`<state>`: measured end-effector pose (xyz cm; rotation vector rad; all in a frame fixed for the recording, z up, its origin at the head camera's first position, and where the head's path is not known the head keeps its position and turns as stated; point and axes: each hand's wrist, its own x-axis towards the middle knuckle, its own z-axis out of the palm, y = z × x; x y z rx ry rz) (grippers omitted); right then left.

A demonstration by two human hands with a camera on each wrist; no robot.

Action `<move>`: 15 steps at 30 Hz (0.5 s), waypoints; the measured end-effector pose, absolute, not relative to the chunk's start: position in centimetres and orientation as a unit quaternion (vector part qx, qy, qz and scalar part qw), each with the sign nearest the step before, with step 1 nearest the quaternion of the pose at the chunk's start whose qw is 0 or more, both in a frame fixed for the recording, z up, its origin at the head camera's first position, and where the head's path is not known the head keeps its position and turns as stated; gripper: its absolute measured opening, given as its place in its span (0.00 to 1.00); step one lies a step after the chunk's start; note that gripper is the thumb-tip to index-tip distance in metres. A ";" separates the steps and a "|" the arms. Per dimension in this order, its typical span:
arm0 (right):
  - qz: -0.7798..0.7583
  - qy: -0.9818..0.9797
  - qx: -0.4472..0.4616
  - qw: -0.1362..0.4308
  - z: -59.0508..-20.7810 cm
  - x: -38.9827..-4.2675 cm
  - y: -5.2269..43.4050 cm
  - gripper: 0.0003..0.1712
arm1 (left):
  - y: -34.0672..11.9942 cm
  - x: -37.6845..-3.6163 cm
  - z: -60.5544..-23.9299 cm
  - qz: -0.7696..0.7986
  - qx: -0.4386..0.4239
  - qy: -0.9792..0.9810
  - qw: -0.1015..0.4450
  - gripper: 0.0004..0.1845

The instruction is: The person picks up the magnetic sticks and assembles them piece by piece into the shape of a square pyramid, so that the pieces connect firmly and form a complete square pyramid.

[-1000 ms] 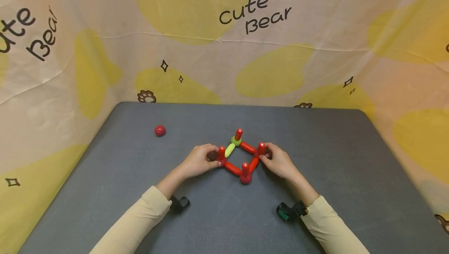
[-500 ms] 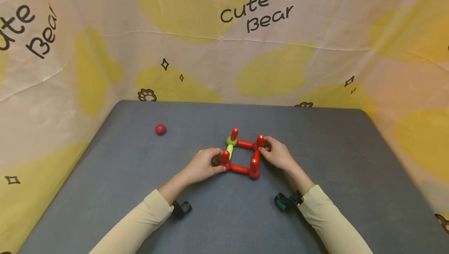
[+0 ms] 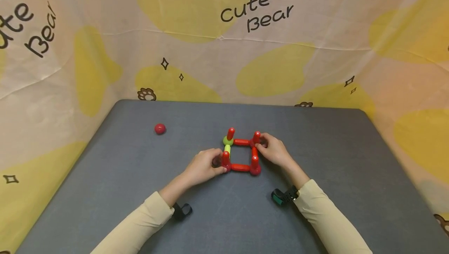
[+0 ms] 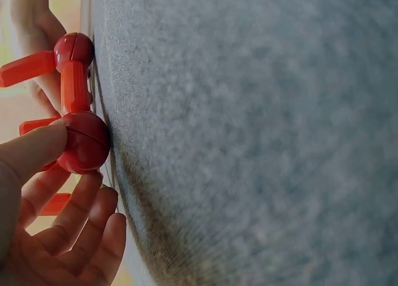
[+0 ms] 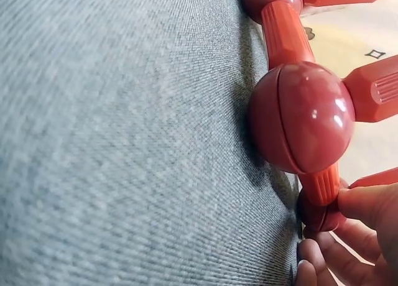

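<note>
A square frame of rods and balls lies on the grey table, with an upright red rod on each corner ball. Three sides are red rods; the left side is a yellow-green rod. The far-left corner is a green ball, the others red. My left hand pinches the near-left red ball between thumb and fingers. At the far-right corner, my right hand pinches another red ball. The near-right red ball is untouched.
A loose red ball lies on the grey table at the back left. Behind the table hangs a patterned cloth. Each wrist carries a black strap.
The frame has turned from a diamond to a square facing the person. My right hand has moved away and slightly left with its corner; my left hand has shifted slightly right and nearer.
</note>
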<state>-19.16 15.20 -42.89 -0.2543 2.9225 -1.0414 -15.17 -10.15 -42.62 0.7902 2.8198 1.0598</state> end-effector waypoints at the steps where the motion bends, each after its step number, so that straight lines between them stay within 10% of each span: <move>1: -0.334 0.939 -0.081 0.014 -42.9 -19.2 15.2 0.21 | -10.1 -15.1 -42.6 0.340 0.253 0.906 0.013 0.11; 15: -0.382 0.917 -0.095 -0.068 -41.4 -15.8 15.7 0.18 | -10.4 -14.8 -42.1 0.376 0.227 0.898 0.031 0.13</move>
